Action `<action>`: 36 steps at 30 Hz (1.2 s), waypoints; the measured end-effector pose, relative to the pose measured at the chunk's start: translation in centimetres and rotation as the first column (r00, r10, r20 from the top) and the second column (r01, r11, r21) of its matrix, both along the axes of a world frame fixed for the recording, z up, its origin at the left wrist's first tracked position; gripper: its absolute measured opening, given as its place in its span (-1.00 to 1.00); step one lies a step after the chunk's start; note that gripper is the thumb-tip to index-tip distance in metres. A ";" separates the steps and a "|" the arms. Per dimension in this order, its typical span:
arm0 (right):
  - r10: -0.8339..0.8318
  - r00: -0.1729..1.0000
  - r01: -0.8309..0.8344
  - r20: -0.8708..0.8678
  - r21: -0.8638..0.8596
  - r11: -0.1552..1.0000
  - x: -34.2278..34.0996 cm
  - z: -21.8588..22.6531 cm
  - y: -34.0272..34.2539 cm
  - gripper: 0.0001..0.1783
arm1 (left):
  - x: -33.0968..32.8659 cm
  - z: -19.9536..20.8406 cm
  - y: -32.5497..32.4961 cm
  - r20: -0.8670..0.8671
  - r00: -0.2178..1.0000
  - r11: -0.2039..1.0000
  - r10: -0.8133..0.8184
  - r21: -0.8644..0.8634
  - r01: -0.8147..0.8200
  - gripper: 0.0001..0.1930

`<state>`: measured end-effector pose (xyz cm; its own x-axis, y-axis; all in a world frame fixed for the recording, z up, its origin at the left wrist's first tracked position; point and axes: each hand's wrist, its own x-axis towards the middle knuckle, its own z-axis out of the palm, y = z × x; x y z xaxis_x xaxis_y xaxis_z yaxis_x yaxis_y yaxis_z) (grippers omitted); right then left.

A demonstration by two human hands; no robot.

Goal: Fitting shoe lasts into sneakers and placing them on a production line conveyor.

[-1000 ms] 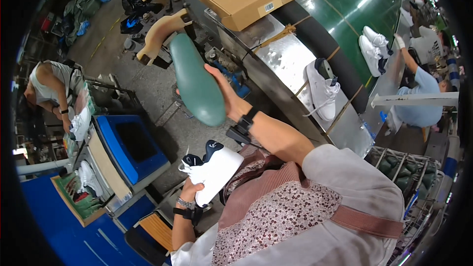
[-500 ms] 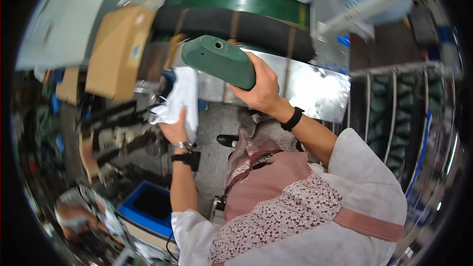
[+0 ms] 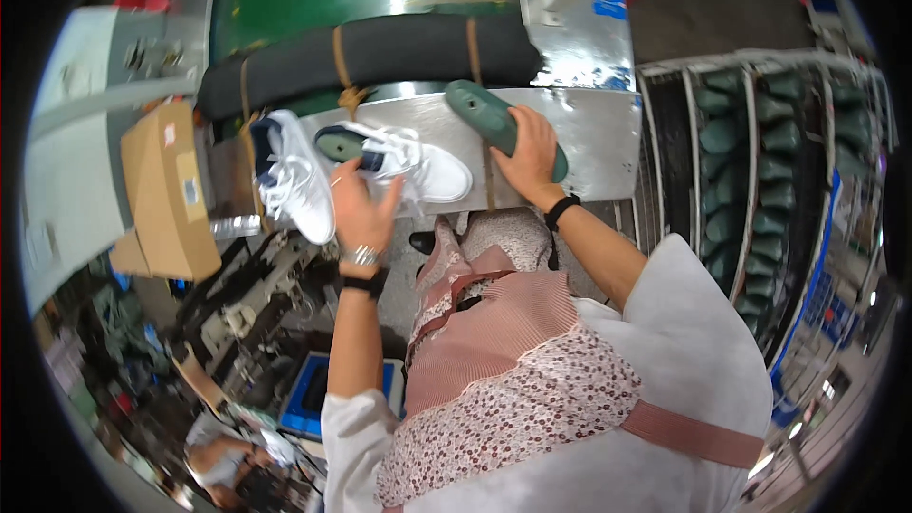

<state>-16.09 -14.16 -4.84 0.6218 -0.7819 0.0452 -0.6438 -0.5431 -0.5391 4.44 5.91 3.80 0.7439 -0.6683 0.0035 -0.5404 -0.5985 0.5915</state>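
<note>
Head view: a green shoe last (image 3: 475, 109) is sitting in the right hand's (image 3: 534, 157) wrapped grip over the metal tabletop (image 3: 603, 147); the left hand (image 3: 364, 214) is keeping its grip spread between a laced white shoe (image 3: 442, 174) and a second shoe (image 3: 302, 192).

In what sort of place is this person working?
Most likely a shoe factory: a white lace-up sneaker lies on a metal bench, the right hand holds a green shoe last, and similar lasts line up at the right.
</note>
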 end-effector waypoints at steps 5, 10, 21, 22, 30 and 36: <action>0.152 0.985 -0.159 0.079 0.080 0.984 1.1 1.7 0.3 -0.12 | 2.7 -2.0 -0.1 0.174 0.985 0.995 0.010 0.098 -0.027 -0.66; -0.049 0.923 -0.029 0.382 0.196 0.980 2.6 6.0 2.1 -0.34 | 1.1 0.2 2.0 0.051 0.999 0.970 -0.017 -0.240 0.029 -0.76; 0.190 0.839 -0.452 0.510 0.847 -0.278 14.2 12.4 16.5 -0.29 | -6.8 14.1 21.1 -0.211 0.854 0.691 0.475 -0.512 -0.511 -0.75; 0.177 0.849 -0.408 0.498 0.830 -0.381 16.0 13.2 19.4 -0.29 | -7.4 12.6 23.5 -0.368 0.768 0.569 0.524 -0.519 -0.638 -0.77; 0.679 0.234 -0.958 0.696 0.284 0.038 26.1 18.5 39.9 0.10 | -4.9 2.9 37.3 -0.809 0.494 0.004 0.318 -0.520 -0.854 -0.74; 0.940 0.175 -0.982 0.292 -0.017 0.189 28.5 19.9 47.5 0.19 | -1.5 0.6 40.0 -0.923 0.382 -0.311 0.056 -0.379 -0.871 -0.70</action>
<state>12.39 33.39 15.03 0.8736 0.4244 0.2382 0.4588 -0.5548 -0.6941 2.99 45.96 4.44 0.8654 0.2523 -0.4330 0.1332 0.7171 0.6841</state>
